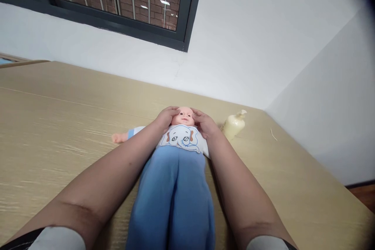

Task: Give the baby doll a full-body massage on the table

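A baby doll (pixel 181 137) lies on its back on the wooden table (pixel 73 125), its head toward the wall. It wears a white top with an elephant face and blue trousers. Against the left side of the doll's head rests my left hand (pixel 167 116), and my right hand (pixel 204 122) is on the opposite side. Together they hold the head between them, fingers curved round it near the temples. The doll's face shows between my hands. One doll arm sticks out to the left past my forearm; the other is mostly hidden by my right arm.
A pale yellow pump bottle (pixel 233 125) stands on the table just right of my right hand. Farther right lies a thin light-coloured strip (pixel 273 134). Behind the table are a white wall (pixel 234 47) and a dark-framed barred window (pixel 123 15).
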`<state>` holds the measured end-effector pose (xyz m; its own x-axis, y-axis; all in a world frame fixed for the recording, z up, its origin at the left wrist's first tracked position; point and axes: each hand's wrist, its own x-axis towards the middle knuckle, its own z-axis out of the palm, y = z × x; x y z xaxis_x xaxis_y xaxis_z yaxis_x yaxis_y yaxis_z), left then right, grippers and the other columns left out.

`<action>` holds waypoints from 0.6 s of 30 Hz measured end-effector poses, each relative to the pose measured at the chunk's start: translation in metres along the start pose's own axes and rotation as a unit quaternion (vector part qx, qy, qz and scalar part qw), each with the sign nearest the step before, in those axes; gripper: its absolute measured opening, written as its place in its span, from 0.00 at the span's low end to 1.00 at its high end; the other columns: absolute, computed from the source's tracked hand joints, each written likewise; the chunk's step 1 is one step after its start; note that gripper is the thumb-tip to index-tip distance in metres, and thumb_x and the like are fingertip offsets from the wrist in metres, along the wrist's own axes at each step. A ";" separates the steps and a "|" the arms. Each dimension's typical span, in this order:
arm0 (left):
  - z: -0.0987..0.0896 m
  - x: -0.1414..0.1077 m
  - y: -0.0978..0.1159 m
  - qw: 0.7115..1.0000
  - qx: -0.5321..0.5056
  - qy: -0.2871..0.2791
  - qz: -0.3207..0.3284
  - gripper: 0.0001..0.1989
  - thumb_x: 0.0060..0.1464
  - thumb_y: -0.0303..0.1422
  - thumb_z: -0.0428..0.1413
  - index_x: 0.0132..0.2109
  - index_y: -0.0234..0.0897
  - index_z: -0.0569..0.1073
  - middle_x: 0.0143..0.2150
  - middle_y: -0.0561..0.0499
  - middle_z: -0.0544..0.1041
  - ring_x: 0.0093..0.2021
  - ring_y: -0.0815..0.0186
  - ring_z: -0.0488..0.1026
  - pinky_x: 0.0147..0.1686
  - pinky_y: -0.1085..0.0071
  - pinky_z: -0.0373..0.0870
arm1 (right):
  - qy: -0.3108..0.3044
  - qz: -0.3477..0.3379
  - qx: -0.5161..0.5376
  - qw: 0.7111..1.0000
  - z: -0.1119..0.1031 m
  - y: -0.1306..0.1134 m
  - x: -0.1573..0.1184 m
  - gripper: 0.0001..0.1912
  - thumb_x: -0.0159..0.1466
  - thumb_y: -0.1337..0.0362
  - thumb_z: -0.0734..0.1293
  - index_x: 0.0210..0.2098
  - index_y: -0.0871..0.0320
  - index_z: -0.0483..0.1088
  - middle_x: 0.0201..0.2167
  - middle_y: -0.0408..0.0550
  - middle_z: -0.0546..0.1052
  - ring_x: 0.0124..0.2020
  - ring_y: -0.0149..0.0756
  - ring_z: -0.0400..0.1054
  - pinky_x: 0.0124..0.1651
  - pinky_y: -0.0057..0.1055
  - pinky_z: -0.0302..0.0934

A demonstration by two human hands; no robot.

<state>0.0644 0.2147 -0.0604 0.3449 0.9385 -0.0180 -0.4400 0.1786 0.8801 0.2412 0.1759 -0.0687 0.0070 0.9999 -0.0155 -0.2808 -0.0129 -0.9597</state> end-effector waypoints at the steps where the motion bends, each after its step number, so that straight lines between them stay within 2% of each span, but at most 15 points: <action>1: 0.000 0.000 0.000 1.000 0.004 0.001 0.000 0.15 0.40 0.31 0.65 0.38 0.33 0.76 0.37 0.42 0.80 0.36 0.55 0.78 0.37 0.61 0.75 | -0.003 -0.001 -0.003 1.000 0.000 0.000 0.000 0.27 0.55 0.63 0.74 0.54 0.53 0.74 0.46 0.50 0.81 0.43 0.43 0.76 0.46 0.40 0.70; 9: 0.002 0.002 0.000 0.998 0.055 0.020 0.007 0.17 0.39 0.32 0.67 0.38 0.34 0.74 0.33 0.45 0.80 0.32 0.58 0.77 0.33 0.65 0.72 | 0.046 -0.015 -0.029 0.998 0.008 0.000 0.002 0.23 0.55 0.58 0.75 0.49 0.54 0.74 0.42 0.48 0.82 0.38 0.41 0.76 0.43 0.37 0.70; 14: 0.001 0.003 -0.001 0.996 0.088 0.030 0.007 0.16 0.43 0.35 0.67 0.38 0.34 0.74 0.33 0.46 0.80 0.30 0.60 0.77 0.32 0.66 0.71 | 0.068 -0.033 -0.082 0.994 0.010 0.004 0.006 0.25 0.54 0.52 0.76 0.48 0.54 0.73 0.41 0.48 0.81 0.40 0.41 0.76 0.45 0.38 0.70; 18: 0.000 0.004 -0.001 0.994 0.100 0.038 0.007 0.17 0.43 0.37 0.68 0.38 0.35 0.74 0.32 0.46 0.80 0.30 0.60 0.76 0.32 0.66 0.70 | 0.076 -0.036 -0.092 0.992 0.010 0.006 0.009 0.24 0.54 0.52 0.76 0.46 0.54 0.73 0.40 0.47 0.81 0.41 0.41 0.76 0.46 0.37 0.69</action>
<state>0.0667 0.2186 -0.0617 0.2725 0.9615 -0.0344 -0.2682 0.1103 0.9570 0.2298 0.1853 -0.0714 0.1688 0.9853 0.0266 -0.0938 0.0429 -0.9947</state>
